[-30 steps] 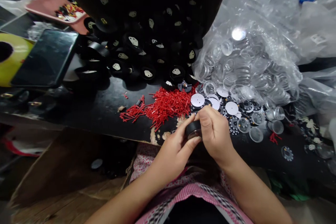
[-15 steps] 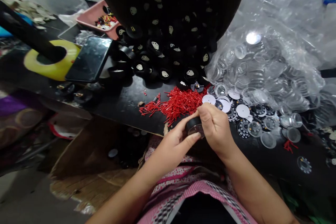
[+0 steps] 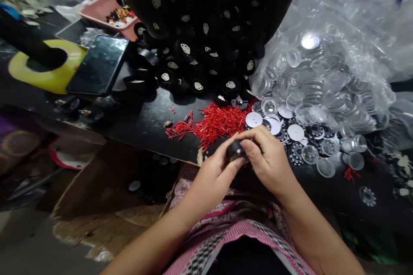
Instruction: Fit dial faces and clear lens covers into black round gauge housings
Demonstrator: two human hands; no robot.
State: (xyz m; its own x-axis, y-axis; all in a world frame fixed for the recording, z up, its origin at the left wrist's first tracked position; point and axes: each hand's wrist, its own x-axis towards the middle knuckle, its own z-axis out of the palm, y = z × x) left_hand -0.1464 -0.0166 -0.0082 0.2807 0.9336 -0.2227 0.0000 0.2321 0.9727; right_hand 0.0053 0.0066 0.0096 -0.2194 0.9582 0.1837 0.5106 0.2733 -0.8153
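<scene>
Right at the tabletop's point(image 3: 148, 132) near edge, the left hand point(image 3: 211, 176) curls around a round black case point(image 3: 235, 149), the right hand point(image 3: 271, 161) gripping its other side, forearms point(image 3: 161, 228) slanting inward.

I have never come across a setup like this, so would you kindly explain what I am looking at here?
Certainly. There is no machine: a camera worn on the person's head looks forward and down, so the bare hands are the wearer's own. The left hand and right hand together hold a round black part near the front edge of a dark table. Just beyond lies a heap of small red pieces. To the right are printed discs and clear round pieces. Further back sit many black round parts with pale patches. On the left are a phone-like device and a yellow roll.
</scene>
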